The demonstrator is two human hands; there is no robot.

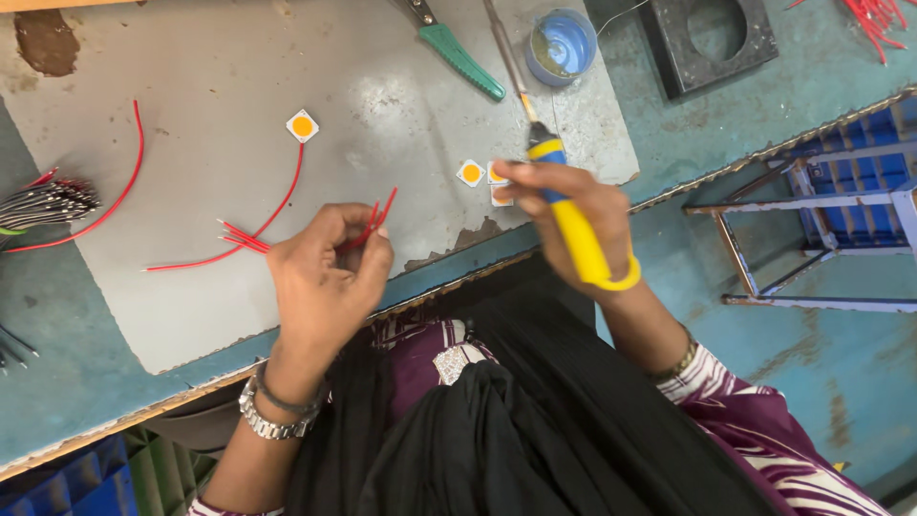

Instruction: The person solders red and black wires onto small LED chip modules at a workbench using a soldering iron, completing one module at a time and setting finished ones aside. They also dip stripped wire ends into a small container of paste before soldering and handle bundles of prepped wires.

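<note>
Left hand (325,277) pinches a bunch of short red wires (368,227), right hand (573,205) grips the soldering iron (564,205) (yellow handle), tip at 12 o'clock; bring one wire end steady onto the square chips (482,177).

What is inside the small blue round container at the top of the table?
The blue container holds a dull yellowish paste with a glossy surface. Its bottom is covered by the paste.

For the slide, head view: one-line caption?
Left hand pinches short red wires; right hand holds a yellow-handled soldering iron beside small square LED chips.
</note>
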